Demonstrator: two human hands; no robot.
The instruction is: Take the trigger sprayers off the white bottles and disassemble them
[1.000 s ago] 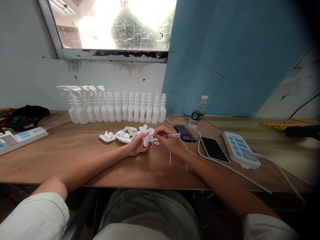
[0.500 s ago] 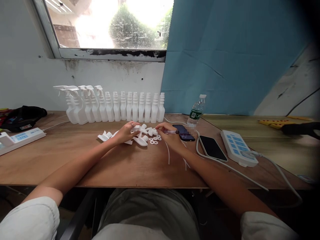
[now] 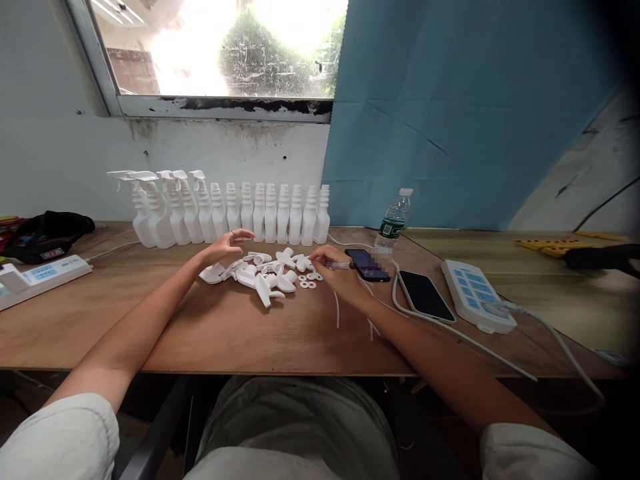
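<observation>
Left hand (image 3: pixel 221 251), fingers spread, hovers by spray heads (image 3: pixel 262 289), probably light and stiff; grip their bodies. Right hand (image 3: pixel 341 276), beside rings (image 3: pixel 312 285): can't tell the fingers' hold.

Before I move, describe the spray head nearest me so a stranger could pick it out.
On the brown table, find the row of white bottles below the window. In front of them lies a heap of white spray heads. At the heap's front, one spray head reaches nearer the table's near edge than any other.
</observation>
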